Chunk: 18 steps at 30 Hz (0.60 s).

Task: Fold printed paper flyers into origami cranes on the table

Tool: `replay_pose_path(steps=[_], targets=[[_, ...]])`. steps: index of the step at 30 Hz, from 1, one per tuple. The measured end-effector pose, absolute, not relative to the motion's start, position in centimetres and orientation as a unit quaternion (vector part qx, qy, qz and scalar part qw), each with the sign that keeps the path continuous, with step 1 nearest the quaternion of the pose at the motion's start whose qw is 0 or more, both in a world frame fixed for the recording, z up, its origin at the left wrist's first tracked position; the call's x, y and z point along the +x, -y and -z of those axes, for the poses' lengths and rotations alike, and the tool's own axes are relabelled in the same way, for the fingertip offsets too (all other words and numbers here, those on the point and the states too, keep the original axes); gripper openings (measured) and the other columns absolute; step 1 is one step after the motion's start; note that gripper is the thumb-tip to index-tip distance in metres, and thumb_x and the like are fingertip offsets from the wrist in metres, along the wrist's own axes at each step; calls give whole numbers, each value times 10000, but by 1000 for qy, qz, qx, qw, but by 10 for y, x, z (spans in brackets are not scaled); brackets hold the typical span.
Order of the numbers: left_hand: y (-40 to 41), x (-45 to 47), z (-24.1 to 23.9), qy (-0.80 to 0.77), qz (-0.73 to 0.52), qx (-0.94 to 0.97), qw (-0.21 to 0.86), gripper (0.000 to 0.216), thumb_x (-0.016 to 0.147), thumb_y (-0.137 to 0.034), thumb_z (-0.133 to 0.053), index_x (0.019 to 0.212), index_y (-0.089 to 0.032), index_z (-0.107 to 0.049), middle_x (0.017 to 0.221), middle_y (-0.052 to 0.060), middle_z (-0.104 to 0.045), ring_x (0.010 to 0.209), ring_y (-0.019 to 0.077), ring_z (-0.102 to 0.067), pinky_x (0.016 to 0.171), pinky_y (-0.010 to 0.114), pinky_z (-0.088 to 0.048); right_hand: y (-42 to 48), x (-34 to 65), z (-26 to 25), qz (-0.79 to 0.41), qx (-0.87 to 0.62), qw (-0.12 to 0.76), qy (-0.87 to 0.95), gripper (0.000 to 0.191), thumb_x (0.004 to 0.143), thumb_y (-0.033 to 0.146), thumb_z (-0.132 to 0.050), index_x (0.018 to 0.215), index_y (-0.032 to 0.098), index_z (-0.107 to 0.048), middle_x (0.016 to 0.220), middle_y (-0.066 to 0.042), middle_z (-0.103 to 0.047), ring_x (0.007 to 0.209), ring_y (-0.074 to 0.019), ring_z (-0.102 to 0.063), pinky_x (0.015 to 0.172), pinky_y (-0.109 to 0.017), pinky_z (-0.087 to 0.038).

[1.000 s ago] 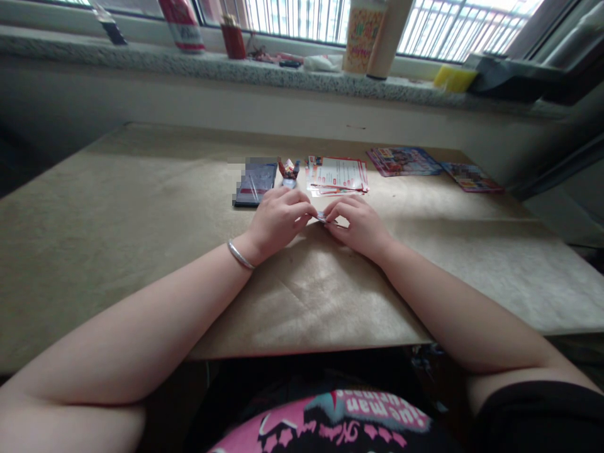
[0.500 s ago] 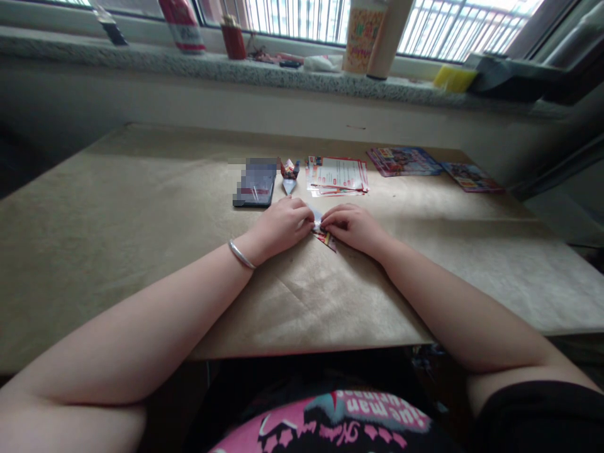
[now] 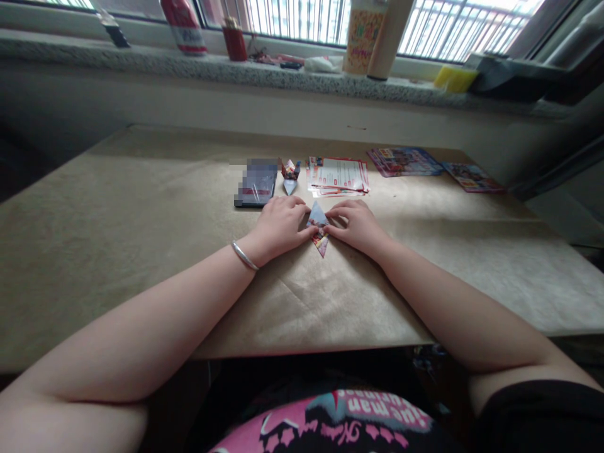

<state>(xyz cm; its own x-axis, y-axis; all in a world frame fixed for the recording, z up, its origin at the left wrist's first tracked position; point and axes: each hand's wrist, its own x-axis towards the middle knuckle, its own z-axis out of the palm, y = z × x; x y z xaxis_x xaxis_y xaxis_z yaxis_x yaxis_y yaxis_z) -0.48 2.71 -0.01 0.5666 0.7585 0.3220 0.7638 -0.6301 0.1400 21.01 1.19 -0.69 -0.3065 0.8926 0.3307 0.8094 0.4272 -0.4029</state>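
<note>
Two hands, the left (image 3: 284, 228) and the right (image 3: 357, 225), touch a small folded paper (image 3: 318, 228) on the table (image 3: 155, 207).

Letters resembling "man" show on the person's black-and-pink shirt (image 3: 340, 418), below the tabletop's (image 3: 165, 195) near edge; the rest of its pale lettering cannot be read with certainty. Printed lines on a white sheet (image 3: 343, 173) near the far edge are too small to make out, as is lettering on a patterned cup (image 3: 361, 44) and a red-and-white container (image 3: 183, 26) along the windowsill (image 3: 283, 75) beyond.
</note>
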Motion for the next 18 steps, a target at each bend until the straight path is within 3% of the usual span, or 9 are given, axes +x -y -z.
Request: replay_pose_path(steps=[8,15,18], targets=[[-27,-3,-1,452,199,-869,-32,380,848,-455,-673,1110,-181,-693,1081,109,-679,1055,296,-591,961,432,-436,-14,212,8,-97,-520,262,807,290,813,342,-736,1080,229,-744,1128,-79,-708,1124,-270,-592,1011,-429,-449],[-39,-7,1,408,246,-860,-186,349,818,-346,-706,1115,-166,-682,976,59,-702,961,225,-619,888,351,-442,-19,213,13,-132,-518,317,784,237,741,253,-805,961,221,-724,1025,-60,-723,1058,-266,-599,953,-425,-467],[-41,-7,3,401,244,-861,-195,279,812,-277,-696,1067,-164,-699,957,52,-709,945,211,-619,884,340,-439,-19,212,14,-151,-514,334,775,191,745,204,-782,922,223,-712,984,-52,-714,1018,-249,-599,898,-399,-483]])
